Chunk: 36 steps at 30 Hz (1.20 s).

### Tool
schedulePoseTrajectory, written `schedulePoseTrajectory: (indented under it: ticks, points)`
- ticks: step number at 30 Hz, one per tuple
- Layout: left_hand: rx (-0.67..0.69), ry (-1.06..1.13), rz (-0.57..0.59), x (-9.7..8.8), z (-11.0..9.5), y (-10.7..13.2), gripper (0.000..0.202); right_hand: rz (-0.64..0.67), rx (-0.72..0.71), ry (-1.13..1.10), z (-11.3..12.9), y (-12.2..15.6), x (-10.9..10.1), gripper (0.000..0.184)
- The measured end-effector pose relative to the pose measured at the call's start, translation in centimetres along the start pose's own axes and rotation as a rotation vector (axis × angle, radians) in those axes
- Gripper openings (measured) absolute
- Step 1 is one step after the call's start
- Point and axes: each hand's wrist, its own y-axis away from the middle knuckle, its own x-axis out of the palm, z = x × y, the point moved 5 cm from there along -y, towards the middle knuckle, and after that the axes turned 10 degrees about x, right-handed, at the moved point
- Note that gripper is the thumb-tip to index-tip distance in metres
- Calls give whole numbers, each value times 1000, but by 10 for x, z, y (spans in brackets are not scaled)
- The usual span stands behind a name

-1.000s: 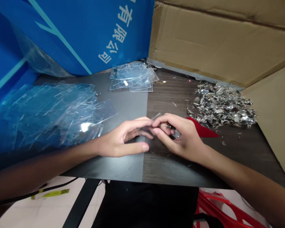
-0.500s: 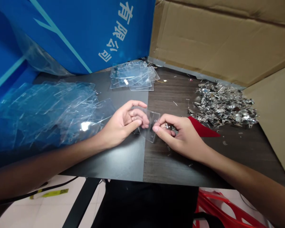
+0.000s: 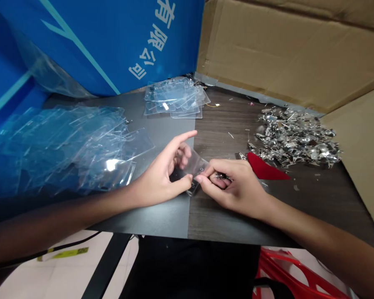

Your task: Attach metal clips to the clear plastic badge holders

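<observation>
The right hand [image 3: 241, 185] pinches the edge of a clear, flat plastic sleeve with small punched holes [image 3: 197, 161] between thumb and forefinger, above the middle of the dark table with a grey left part and wood-grain right part [image 3: 218, 222]. A shiny silver metal piece [image 3: 220, 176] shows within the curled fingers of the same hand; it appears to be a clip, though the fingers hide most of it. The left hand [image 3: 160, 180] is spread around the sleeve's other side, forefinger extended, remaining fingers bent, thumb tip at the sleeve's lower part; whether the thumb presses on it cannot be determined. A broad heap of clear plastic sleeves [image 3: 71, 141] lies left of the left hand, and a smaller stack of clear plastic sleeves [image 3: 174, 99] lies near the blue panel with white characters [image 3: 112, 37]. A pile of silver metal clips [image 3: 296, 139] lies beyond the right hand, beside a flat red pointed piece [image 3: 266, 168].
</observation>
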Motion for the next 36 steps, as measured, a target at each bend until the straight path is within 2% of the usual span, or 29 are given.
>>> schedulePoseTrajectory:
  ticks: [5, 10, 12, 17, 21, 27, 32, 35, 36]
  points:
    - [186, -329, 29, 2, -13, 3, 107, -19, -40, -13, 3, 3, 5, 16]
    - [267, -338, 65, 6, -19, 4, 103, 43, -52, -69, 1, 4, 15, 9]
    - [248, -269, 31, 2, -17, 3, 98, 78, -36, -78, 0, 3, 17, 5]
    - [135, -105, -85, -14, -6, -4, 83, 122, 18, -105, -5, -1, 11, 39]
    - [52, 87, -118, -20, 0, -14, 65, 77, 25, -148, -17, -3, 1, 44]
    - [-144, 287, -214, -6, 15, -32, 51, -27, 90, -182, -32, -2, -3, 37]
    - [-101, 355, -271, 11, 28, -38, 42, -39, 75, -148, -26, -12, -7, 35]
    - [-97, 372, -282, 12, 30, -38, 41, -25, 3, -57, -9, -7, -23, 42]
    - [-109, 383, -276, 13, 30, -38, 40, 16, 37, -39, -5, 1, -30, 45]
